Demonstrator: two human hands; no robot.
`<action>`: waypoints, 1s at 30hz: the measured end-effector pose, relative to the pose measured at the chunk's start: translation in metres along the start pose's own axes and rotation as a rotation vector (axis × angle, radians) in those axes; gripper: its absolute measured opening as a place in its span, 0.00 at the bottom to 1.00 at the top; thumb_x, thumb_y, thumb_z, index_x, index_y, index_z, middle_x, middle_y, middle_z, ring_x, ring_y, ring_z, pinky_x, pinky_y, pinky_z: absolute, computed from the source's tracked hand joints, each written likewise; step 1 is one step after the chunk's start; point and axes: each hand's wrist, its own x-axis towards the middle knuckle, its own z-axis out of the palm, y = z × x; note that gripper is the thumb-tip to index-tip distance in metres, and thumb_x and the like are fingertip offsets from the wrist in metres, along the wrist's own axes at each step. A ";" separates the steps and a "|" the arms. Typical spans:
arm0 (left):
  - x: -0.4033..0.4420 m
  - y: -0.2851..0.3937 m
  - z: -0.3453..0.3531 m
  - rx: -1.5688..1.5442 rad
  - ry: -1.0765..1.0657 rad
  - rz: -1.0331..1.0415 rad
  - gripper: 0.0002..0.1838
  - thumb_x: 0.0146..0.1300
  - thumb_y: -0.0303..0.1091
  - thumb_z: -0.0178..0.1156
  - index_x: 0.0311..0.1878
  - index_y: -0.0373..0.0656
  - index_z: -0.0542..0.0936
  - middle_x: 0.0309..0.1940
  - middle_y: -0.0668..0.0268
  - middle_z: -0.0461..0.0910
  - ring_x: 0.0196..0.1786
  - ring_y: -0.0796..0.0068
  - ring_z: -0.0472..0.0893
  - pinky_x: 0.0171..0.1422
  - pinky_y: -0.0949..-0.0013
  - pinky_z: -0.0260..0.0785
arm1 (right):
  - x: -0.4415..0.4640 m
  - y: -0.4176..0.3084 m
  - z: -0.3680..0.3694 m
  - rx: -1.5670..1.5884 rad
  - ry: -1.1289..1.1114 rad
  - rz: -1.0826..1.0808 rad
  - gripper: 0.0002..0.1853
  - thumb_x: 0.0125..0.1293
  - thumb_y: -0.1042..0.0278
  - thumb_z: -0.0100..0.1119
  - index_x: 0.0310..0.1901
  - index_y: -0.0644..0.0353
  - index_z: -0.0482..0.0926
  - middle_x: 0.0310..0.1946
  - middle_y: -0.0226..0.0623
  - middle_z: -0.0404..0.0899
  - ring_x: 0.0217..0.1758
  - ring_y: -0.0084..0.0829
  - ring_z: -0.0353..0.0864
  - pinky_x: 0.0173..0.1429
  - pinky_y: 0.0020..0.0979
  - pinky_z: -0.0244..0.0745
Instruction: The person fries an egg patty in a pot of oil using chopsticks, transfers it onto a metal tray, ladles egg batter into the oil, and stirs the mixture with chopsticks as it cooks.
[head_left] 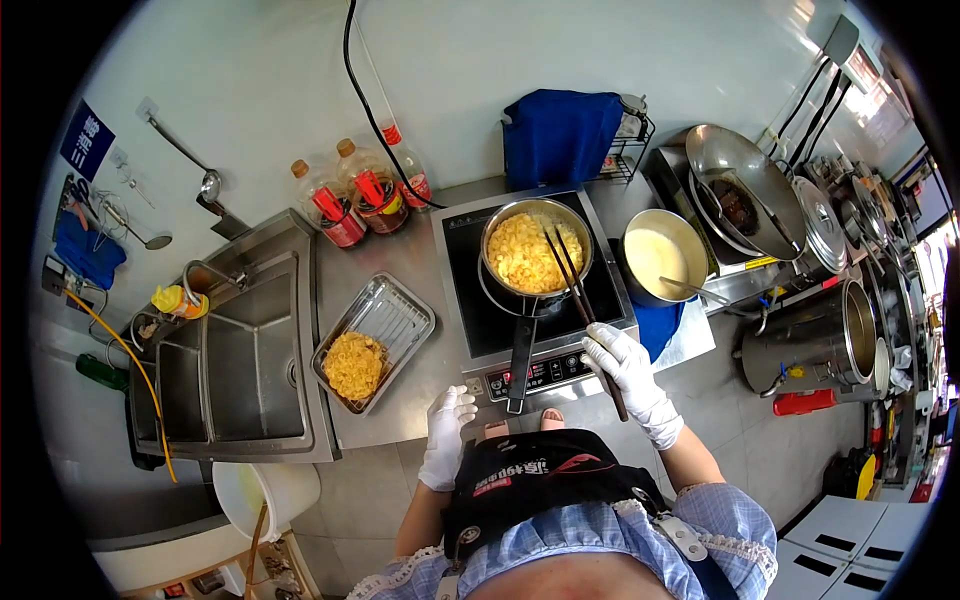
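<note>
My right hand [625, 375], in a white glove, grips a pair of long dark chopsticks [580, 297]. Their tips reach into a saucepan [487, 268] on the induction cooker [462, 312]. Yellow fried food [525, 250] with a crumbly, noodle-like surface fills the pan. The black pan handle [521, 358] points toward me, held by neither hand. Also gloved, my left hand [447, 437] hovers by the counter's front edge, fingers loosely bent and nothing in them. To its upper left, a golden fried cake [354, 366] lies on the rack of a metal tray [410, 312].
A pot of pale batter [660, 250] with a ladle stands right of the cooker. Behind it is a wok [745, 170]. Three bottles [370, 195] stand along the wall. At left are a double sink [255, 375] and a white bucket [300, 490]; a large steel pot [800, 335] is at right.
</note>
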 end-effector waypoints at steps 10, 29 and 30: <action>0.001 -0.002 -0.003 0.004 -0.005 -0.002 0.18 0.68 0.44 0.48 0.48 0.37 0.74 0.32 0.65 0.78 0.31 0.76 0.77 0.36 0.74 0.69 | -0.001 0.000 0.001 -0.004 0.006 0.006 0.18 0.49 0.70 0.64 0.45 0.61 0.77 0.45 0.45 0.77 0.51 0.45 0.76 0.53 0.36 0.74; 0.000 -0.003 -0.003 -0.035 0.009 0.005 0.18 0.68 0.44 0.49 0.46 0.36 0.76 0.31 0.64 0.78 0.29 0.78 0.77 0.33 0.77 0.70 | 0.000 0.000 0.001 -0.016 -0.002 -0.004 0.18 0.50 0.70 0.64 0.45 0.61 0.77 0.46 0.45 0.76 0.51 0.45 0.76 0.52 0.36 0.74; 0.000 -0.003 -0.003 -0.037 0.006 0.007 0.18 0.68 0.44 0.49 0.46 0.36 0.76 0.31 0.64 0.78 0.29 0.78 0.77 0.33 0.77 0.70 | 0.000 0.000 0.001 -0.014 0.001 -0.007 0.18 0.49 0.70 0.64 0.45 0.61 0.77 0.46 0.45 0.76 0.51 0.45 0.76 0.52 0.36 0.75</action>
